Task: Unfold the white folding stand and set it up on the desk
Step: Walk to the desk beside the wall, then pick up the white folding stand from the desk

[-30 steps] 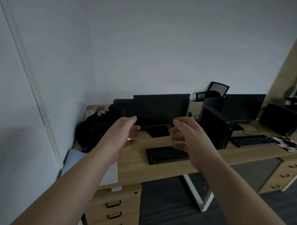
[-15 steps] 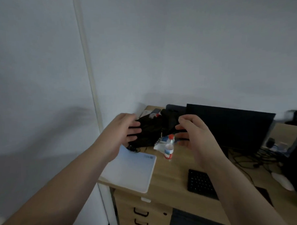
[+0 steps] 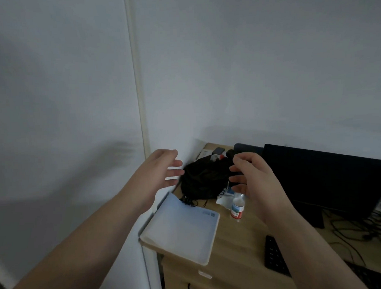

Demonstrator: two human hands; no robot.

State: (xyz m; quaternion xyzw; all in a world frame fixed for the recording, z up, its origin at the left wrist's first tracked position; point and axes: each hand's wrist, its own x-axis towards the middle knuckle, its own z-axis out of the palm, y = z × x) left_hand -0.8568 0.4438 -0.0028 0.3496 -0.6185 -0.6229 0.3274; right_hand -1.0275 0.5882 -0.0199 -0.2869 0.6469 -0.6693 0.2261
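The white folding stand (image 3: 181,229) lies flat and folded on the left end of the wooden desk (image 3: 239,257), its near corner hanging over the desk's edge. My left hand (image 3: 162,169) hovers in the air above and behind it, fingers spread, holding nothing. My right hand (image 3: 253,179) is raised to the right of it, fingers loosely curled and apart, empty. Neither hand touches the stand.
A black bag (image 3: 203,180) sits behind the stand against the wall corner. A small water bottle (image 3: 238,207) and a white wrapper stand to the stand's right. A dark monitor (image 3: 329,182), a black keyboard (image 3: 275,258) and cables lie further right. Drawers sit below the desk.
My view has swung left and closer to the desk's left end. Both hands stayed raised and empty; the left hand's fingers have spread wider.
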